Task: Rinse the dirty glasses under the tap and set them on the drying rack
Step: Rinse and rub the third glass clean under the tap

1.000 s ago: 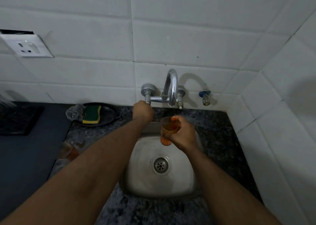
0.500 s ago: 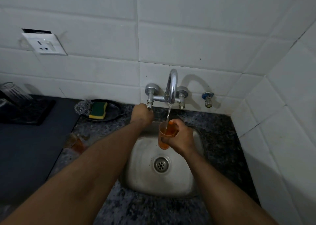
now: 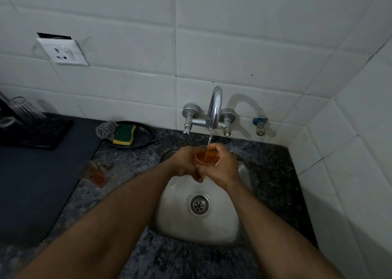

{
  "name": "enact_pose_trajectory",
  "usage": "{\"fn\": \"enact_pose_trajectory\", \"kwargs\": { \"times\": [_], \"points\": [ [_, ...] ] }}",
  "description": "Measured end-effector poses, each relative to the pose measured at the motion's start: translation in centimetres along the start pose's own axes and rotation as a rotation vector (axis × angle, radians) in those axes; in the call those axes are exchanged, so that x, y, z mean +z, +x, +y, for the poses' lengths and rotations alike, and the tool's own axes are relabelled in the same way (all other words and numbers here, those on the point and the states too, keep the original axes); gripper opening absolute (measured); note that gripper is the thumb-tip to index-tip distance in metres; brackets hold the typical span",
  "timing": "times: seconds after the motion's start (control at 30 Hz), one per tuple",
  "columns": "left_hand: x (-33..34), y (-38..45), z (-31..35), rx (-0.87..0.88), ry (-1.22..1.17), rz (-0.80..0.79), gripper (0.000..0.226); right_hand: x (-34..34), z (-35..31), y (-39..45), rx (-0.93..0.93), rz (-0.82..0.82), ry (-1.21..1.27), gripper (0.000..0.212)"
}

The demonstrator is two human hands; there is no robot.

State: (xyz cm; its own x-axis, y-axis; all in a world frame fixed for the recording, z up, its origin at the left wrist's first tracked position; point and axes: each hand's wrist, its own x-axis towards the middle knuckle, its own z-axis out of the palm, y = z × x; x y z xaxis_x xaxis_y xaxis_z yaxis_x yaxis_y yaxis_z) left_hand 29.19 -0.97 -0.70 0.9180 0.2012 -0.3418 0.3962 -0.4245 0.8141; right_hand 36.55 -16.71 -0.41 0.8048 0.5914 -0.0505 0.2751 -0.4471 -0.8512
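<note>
Both hands wrapped round one glass (image 3: pixel 204 157) over the sink (image 3: pixel 197 223); left hand (image 3: pixel 184 164) curled against its left side, right hand (image 3: pixel 220 166) gripping from the right, fingers meeting below; glass upright, orange-tinted liquid inside, directly beneath tap (image 3: pixel 214 109); stream (image 3: pixel 210 140) falling into the open mouth. Second glass (image 3: pixel 95 173) with orange residue standing on speckled counter (image 3: pixel 131 162), left of the basin, well apart from the hands. Drying rack (image 3: pixel 34 134) at far left, clear ribbed glass (image 3: pixel 25 109) upon it. Sponge (image 3: pixel 124 134) and scourer (image 3: pixel 106 129) in dark dish (image 3: pixel 146 136) near the wall; socket (image 3: pixel 63 53) on tiles above.
</note>
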Motion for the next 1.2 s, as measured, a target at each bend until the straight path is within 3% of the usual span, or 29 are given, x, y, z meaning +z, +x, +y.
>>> {"fn": "enact_pose_trajectory", "kwargs": {
  "times": [0.43,0.53,0.67,0.8,0.87,0.93,1.03,1.1,1.2],
  "points": [
    [0.0,-0.4,-0.4,0.014,-0.128,0.019,0.063,-0.4,0.4,0.2,0.008,-0.027,-0.003,0.070],
    [-0.5,-0.5,-0.9,0.017,-0.064,-0.004,0.072,-0.2,0.1,0.0,0.010,-0.092,0.010,0.073],
    [-0.5,-0.4,-0.8,0.052,-0.066,-0.034,0.074,-0.1,0.2,-0.1,0.031,-0.061,0.068,0.072],
    [-0.9,-0.3,0.1,0.087,0.030,-0.088,0.078,-0.9,0.6,-0.7,-0.165,0.021,-0.194,0.082],
    [-1.7,0.0,0.1,0.075,0.109,-0.111,0.071,-2.0,0.7,-1.0,-0.350,-0.059,-0.367,0.064],
    [-2.5,0.5,0.3,0.083,0.165,-0.104,0.060,-2.7,0.8,-0.7,-0.441,-0.271,-0.495,0.047],
    [-2.5,1.1,1.1,0.115,0.201,-0.096,0.055,-2.0,0.3,1.1,-0.379,-0.503,-0.634,0.037],
    [-2.2,1.6,0.8,0.130,0.181,-0.052,0.056,-1.2,-1.0,2.3,-0.238,-0.511,-0.533,0.017],
    [-1.8,1.8,-1.1,0.112,0.152,0.063,0.064,0.0,-1.5,2.8,-0.145,-0.602,-0.354,0.020]
  ]
}}
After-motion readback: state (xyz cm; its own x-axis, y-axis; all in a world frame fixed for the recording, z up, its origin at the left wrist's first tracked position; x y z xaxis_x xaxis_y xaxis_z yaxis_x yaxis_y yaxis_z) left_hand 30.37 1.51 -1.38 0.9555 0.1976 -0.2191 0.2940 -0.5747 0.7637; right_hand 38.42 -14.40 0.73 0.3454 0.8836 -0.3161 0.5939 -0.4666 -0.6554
